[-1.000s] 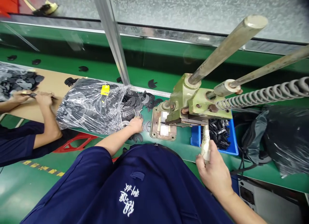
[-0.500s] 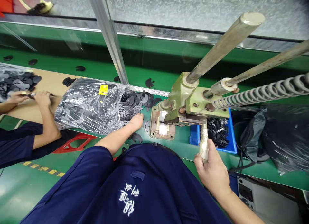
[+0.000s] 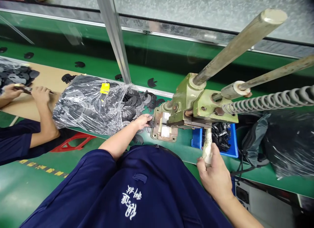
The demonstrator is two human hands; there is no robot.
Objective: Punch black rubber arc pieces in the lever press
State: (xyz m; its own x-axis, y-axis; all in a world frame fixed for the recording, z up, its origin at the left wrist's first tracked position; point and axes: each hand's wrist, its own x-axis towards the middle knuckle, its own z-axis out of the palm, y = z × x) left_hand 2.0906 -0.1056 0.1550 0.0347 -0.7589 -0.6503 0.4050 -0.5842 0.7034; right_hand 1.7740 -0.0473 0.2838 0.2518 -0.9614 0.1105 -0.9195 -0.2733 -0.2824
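My left hand (image 3: 144, 121) pinches a dark curved piece (image 3: 151, 122) beside the left edge of the press's metal base plate (image 3: 159, 133). Loose dark pieces (image 3: 133, 103) spill from a clear plastic bag (image 3: 85, 107) with a yellow label, just behind and left of that hand. My right hand (image 3: 214, 172) is wrapped round the pale, worn lever handle (image 3: 207, 146) of the green press (image 3: 187, 94). Pale rectangular patches show on the base plate, partly under the press head.
A blue bin (image 3: 233, 139) of small black parts stands right of the press, near a dark plastic bag (image 3: 291, 143). At the left, a co-worker's hands (image 3: 40, 94) hold a tool. A metal post (image 3: 114, 35) rises behind the bag.
My left hand has moved from the loose pieces towards the base plate, and a dark piece now shows in its fingers. My right hand stays on the handle. The view has shifted slightly.
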